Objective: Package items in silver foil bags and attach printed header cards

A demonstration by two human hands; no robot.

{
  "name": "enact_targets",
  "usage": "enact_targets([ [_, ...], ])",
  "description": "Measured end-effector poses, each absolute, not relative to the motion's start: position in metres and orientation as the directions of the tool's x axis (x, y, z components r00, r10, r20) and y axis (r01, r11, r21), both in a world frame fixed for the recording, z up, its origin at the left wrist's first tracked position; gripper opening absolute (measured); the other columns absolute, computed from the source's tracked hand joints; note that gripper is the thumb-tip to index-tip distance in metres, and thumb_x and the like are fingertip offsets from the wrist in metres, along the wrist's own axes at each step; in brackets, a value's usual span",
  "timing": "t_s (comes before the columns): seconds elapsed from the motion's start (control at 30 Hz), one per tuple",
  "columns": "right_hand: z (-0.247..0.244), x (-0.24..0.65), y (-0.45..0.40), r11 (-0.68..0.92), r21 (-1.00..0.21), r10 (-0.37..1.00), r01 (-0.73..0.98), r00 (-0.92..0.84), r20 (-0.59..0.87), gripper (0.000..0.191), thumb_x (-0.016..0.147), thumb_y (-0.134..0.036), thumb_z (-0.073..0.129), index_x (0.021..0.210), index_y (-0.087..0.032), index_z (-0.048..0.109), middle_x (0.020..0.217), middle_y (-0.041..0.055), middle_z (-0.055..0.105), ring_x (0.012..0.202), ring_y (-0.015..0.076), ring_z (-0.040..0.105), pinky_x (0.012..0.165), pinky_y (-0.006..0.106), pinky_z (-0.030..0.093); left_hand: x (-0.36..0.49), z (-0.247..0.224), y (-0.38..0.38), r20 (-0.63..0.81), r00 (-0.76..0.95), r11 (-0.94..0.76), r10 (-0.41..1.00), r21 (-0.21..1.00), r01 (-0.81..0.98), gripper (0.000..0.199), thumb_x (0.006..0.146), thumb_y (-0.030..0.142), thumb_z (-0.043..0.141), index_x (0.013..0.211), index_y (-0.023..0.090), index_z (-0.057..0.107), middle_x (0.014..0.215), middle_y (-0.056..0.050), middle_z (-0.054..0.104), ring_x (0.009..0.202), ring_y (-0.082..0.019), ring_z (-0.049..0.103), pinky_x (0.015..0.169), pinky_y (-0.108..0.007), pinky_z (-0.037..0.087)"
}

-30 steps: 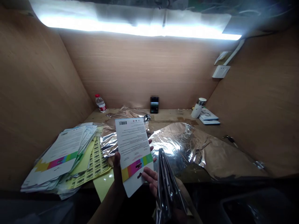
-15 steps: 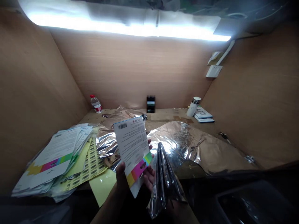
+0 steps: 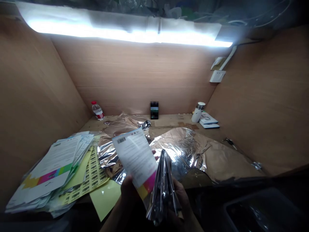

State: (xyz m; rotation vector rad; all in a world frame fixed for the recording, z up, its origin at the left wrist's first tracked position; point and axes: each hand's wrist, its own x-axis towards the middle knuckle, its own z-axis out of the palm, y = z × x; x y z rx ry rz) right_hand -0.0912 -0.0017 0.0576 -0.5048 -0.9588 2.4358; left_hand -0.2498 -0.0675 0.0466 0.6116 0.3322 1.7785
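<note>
Stack of printed cards [image 3: 51, 170] at far left on the plywood tabletop [image 3: 169, 121], fanned and overlapping, rainbow-striped ends toward the near edge. Just right of it, sheet of barcode labels [image 3: 94, 177] partly over the stack's edge; yellow backing sheet [image 3: 105, 198] beside it, hanging past the near edge. Far back, upright water bottle [image 3: 97, 111] with red label, in the corner. Crumpled foil sheet [image 3: 107, 151] behind the hands.

Left hand [image 3: 127, 193] closed on white printed card [image 3: 132, 158]: palm side low on the card, fingertips [image 3: 155, 157] showing past its far edge. Card held in the air above the foil, long axis tilted, barcode end up and left, coloured end down and right, toward the right hand. Right hand [image 3: 183, 203] curled around folded foil bag [image 3: 161, 190], long axis nearly upright, tip pointing away. Bag in front of the card's coloured end, overlapping it in view; contact impossible to tell. Hands close together.

Further right, blurred dark box [image 3: 154, 110] against the back wall, white flask [image 3: 198, 112] and booklets [image 3: 209, 120] beyond it, large foil sheet [image 3: 212, 161] spread across the tabletop, wall switch plate [image 3: 217, 76] above.
</note>
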Motion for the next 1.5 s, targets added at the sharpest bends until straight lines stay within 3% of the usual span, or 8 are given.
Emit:
enact_targets([
  [0.23,0.032,-0.077,0.010,-0.654,-0.748,0.442,-0.112,-0.859,-0.258,0.041,0.071,-0.034,0.094,0.091,-0.014,0.064,0.080,0.0014,0.069,0.069,0.0121,0.063,0.069,0.024,0.045,-0.272,0.065,-0.062,0.107,-0.356,-0.361,0.928,0.486,-0.796,0.081,0.077,0.060,0.077,0.148,0.028,0.055,0.143,-0.011,0.065,0.136,-0.047,0.053,0.110,-0.063,0.048],
  [0.57,0.043,-0.115,0.023,0.116,-0.989,0.922,0.092,-0.379,0.073,0.043,0.090,-0.043,0.073,0.067,-0.023,0.041,0.064,-0.0059,0.045,0.062,0.0128,0.042,0.057,0.026,0.035,-0.234,0.039,-0.040,0.265,-0.349,-0.420,0.899,0.292,-0.859,0.081,0.095,0.067,0.046,0.161,0.022,0.033,0.157,-0.018,0.049,0.149,-0.044,0.037,0.120,-0.069,0.029],
  [0.73,0.071,-0.106,0.022,0.562,-0.781,0.782,0.273,-0.482,0.395,0.018,0.097,-0.038,0.065,0.092,-0.021,0.067,0.096,0.0052,0.064,0.088,0.0207,0.058,0.075,0.032,0.049,-0.240,0.048,-0.032,0.160,-0.285,-0.317,0.945,0.235,-0.919,0.090,0.089,0.076,0.050,0.155,0.016,0.041,0.148,-0.021,0.057,0.140,-0.046,0.049,0.116,-0.064,0.038],
  [0.83,0.085,-0.085,0.020,0.840,-0.511,0.466,0.185,-0.729,0.501,0.044,0.095,-0.034,0.070,0.137,-0.026,0.061,0.133,0.0116,0.060,0.115,0.0282,0.058,0.092,0.040,0.053,-0.249,0.057,-0.033,0.060,-0.262,-0.269,0.963,0.243,-0.932,0.096,0.086,0.080,0.054,0.151,0.010,0.045,0.140,-0.024,0.062,0.131,-0.047,0.057,0.110,-0.065,0.044],
  [1.0,0.078,-0.073,0.018,0.985,-0.104,0.171,0.136,-0.816,0.553,0.040,0.100,-0.006,0.052,0.138,-0.013,0.060,0.093,0.0094,0.069,0.082,0.0226,0.064,0.072,0.034,0.054,-0.244,0.057,-0.025,-0.027,-0.268,-0.255,0.963,0.227,-0.940,0.087,0.088,0.074,0.058,0.147,0.011,0.051,0.134,-0.022,0.066,0.125,-0.043,0.062,0.107,-0.060,0.050],
  [1.23,0.066,-0.081,-0.008,0.939,-0.162,0.344,0.304,-0.808,0.479,0.066,0.098,-0.046,0.062,0.149,-0.004,0.050,0.131,0.0263,0.065,0.121,0.0391,0.062,0.093,0.047,0.058,-0.230,0.044,-0.015,-0.022,-0.208,-0.196,0.978,0.239,-0.951,0.082,0.088,0.073,0.057,0.143,0.012,0.055,0.132,-0.020,0.068,0.125,-0.041,0.063,0.108,-0.061,0.049],
  [1.37,0.075,-0.088,0.006,0.855,-0.258,0.506,0.450,-0.833,0.222,0.073,0.089,-0.072,0.061,0.127,-0.009,0.068,0.121,0.0265,0.068,0.114,0.0438,0.063,0.097,0.058,0.053,-0.210,0.049,-0.005,-0.068,-0.100,-0.068,0.993,0.366,-0.928,0.085,0.084,0.077,0.056,0.138,0.011,0.059,0.135,-0.020,0.066,0.131,-0.044,0.059,0.111,-0.061,0.046],
  [1.5,0.059,-0.080,0.022,0.815,-0.263,0.557,0.516,-0.823,0.110,0.068,0.088,-0.068,0.065,0.126,-0.011,0.066,0.117,0.0220,0.069,0.110,0.0398,0.064,0.098,0.056,0.051,-0.219,0.042,0.002,-0.066,-0.467,-0.188,0.882,0.859,-0.477,0.061,0.095,0.051,0.060,0.145,0.018,0.054,0.148,-0.015,0.059,0.140,-0.037,0.052,0.120,-0.058,0.037],
])
